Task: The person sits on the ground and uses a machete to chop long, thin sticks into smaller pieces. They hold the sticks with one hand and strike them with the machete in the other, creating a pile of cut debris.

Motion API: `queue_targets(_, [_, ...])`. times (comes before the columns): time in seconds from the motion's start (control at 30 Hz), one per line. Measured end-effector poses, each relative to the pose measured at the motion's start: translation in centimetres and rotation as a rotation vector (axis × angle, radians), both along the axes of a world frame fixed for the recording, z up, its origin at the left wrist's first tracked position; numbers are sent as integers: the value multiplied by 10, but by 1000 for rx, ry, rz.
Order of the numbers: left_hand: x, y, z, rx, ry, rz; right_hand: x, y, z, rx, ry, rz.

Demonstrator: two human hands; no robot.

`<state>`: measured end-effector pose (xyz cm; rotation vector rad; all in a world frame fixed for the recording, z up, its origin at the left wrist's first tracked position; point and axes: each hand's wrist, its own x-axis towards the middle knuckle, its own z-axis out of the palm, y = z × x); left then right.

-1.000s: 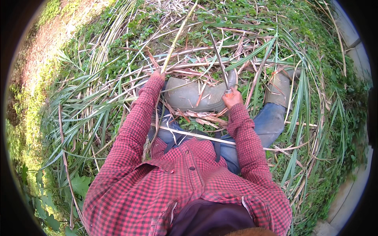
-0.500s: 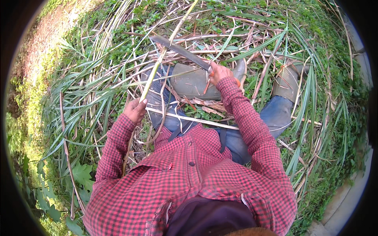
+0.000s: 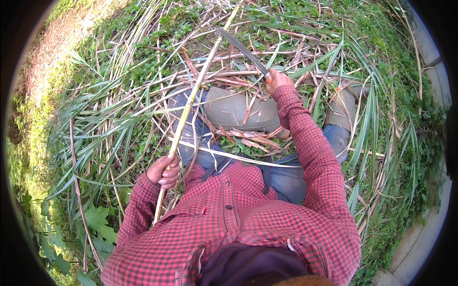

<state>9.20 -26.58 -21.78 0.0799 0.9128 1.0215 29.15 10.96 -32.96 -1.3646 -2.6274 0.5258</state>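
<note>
My left hand is wrapped around a long pale-green cane stalk. The stalk slants from beside my body up past my boot to the far edge of the view. In my right hand is the handle of a machete, a bit of orange showing at the grip. Its dark curved blade points up and left, with the tip at or just beside the upper part of the stalk; I cannot tell whether they touch. The handle is mostly covered by my fingers.
My legs lie bent on the ground in muddy olive boots. Reddish-brown peelings lie between them. Long green leaves and dry strips spread over the grass. A pale concrete edge curves along the right.
My left hand has drawn back toward my body, and the stalk now extends below it. My right hand and the machete have moved farther away and slightly right.
</note>
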Motion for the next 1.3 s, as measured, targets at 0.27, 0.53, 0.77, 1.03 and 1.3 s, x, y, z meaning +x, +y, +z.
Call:
queue_targets(0.27, [13, -12, -26, 61, -427, 73, 29, -53, 31, 60, 27, 383])
queue_targets(0.53, [21, -9, -26, 124, -555, 59, 43, -56, 47, 171, 46, 482])
queue_targets(0.77, [27, -8, -23, 152, -736, 94, 16, -2, 22, 66, -12, -21])
queue_targets(1.03, [34, -8, -31, 204, -785, 84, 29, -44, 16, 160, 214, 617])
queue_targets(1.3, [38, -3, -28, 223, -763, 110, 31, -9, 23, 78, -35, 306])
